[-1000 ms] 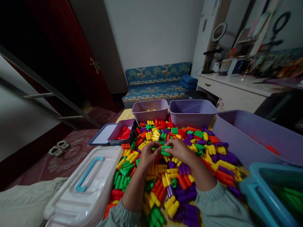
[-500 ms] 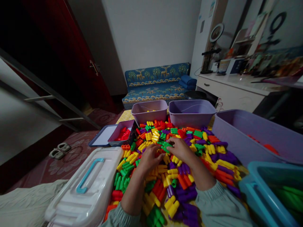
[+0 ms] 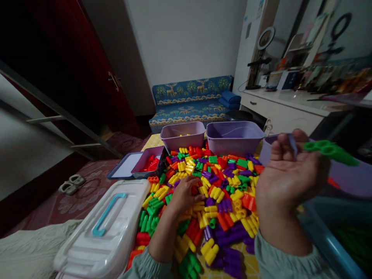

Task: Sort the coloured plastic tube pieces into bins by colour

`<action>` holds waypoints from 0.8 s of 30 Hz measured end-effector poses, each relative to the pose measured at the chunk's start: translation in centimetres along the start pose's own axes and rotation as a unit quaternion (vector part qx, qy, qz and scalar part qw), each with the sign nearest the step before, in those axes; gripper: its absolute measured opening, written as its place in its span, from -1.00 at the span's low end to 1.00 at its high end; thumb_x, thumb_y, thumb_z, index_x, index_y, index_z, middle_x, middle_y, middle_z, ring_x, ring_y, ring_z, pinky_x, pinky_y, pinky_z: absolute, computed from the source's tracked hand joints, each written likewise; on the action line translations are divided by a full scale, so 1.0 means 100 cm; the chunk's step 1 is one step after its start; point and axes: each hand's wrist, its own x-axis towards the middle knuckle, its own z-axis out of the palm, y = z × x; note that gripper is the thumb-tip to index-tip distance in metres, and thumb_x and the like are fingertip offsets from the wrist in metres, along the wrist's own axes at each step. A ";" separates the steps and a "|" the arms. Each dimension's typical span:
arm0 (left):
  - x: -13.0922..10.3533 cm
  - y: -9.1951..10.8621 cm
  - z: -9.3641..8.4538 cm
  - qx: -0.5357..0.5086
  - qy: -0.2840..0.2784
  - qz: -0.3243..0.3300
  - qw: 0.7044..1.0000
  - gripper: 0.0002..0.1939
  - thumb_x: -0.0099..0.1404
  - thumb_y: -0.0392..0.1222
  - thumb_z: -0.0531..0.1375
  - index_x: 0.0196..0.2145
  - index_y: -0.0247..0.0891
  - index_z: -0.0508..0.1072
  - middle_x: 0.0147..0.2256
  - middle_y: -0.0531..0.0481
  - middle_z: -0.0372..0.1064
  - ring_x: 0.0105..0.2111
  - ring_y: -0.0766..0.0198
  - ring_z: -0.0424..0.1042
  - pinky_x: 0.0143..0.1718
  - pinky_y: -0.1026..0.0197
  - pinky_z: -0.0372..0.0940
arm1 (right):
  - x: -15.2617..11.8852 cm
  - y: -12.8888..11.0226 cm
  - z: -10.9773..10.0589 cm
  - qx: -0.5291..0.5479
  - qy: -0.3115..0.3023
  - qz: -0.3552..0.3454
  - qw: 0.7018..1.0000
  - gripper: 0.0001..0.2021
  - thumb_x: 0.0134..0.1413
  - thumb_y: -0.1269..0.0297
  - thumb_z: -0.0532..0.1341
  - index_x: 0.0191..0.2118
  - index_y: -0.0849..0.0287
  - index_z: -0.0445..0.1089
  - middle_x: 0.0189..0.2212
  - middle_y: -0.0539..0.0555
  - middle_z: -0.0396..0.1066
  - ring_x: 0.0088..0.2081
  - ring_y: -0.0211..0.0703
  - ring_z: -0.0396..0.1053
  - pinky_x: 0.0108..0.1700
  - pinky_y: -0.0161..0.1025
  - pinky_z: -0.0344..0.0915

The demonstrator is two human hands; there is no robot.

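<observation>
Gripping green block (image 3: 334,152) in right hand (image 3: 287,186), right of frame; if loosely pinched, could slip into purple tub (image 3: 353,179). Can't tell grasp of left hand (image 3: 184,193), mid-frame.

You are facing a blue patterned sofa (image 3: 188,106) standing at twelve o'clock, folded blue cushions (image 3: 230,100) resting on its right end. A ring light (image 3: 266,38) is rising at one o'clock; grey shoes (image 3: 72,184) are lying at ten.

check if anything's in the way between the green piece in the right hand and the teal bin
Nothing visible stands between the green piece in the right hand and the teal bin; the bin's top looks open at lower right.
</observation>
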 end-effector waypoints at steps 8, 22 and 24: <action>0.006 -0.002 0.007 0.000 0.039 -0.027 0.999 -0.66 0.14 -0.29 0.23 -0.09 -0.22 0.51 -0.08 -0.15 0.42 -0.08 0.08 0.40 -0.02 0.07 0.27 | 0.022 -0.010 -0.017 0.013 0.032 0.002 0.999 -0.91 0.19 0.22 -0.04 -0.22 0.01 0.16 0.08 0.03 0.29 -0.03 -0.16 0.41 -0.03 -0.03 0.32; 0.058 0.020 0.012 -0.189 0.150 0.025 0.970 -0.34 0.21 -0.12 0.24 0.24 -0.12 0.16 0.29 -0.15 -0.01 0.27 0.02 0.02 0.19 -0.02 0.09 | 0.001 -0.002 -0.003 -0.001 -0.001 0.143 0.990 -0.86 -0.01 0.25 0.17 -0.27 0.10 0.34 -0.32 0.00 0.41 -0.53 -0.33 0.31 -0.52 -0.33 0.19; 0.053 0.022 0.014 -0.091 0.143 0.033 0.985 -0.48 0.17 -0.23 0.24 0.11 -0.15 0.36 0.19 -0.17 0.17 0.19 0.01 0.16 0.17 -0.05 0.13 | -0.004 0.004 -0.002 -0.022 -0.039 0.154 0.987 -0.87 0.00 0.24 0.18 -0.30 0.14 0.34 -0.39 -0.02 0.41 -0.56 -0.37 0.28 -0.52 -0.37 0.18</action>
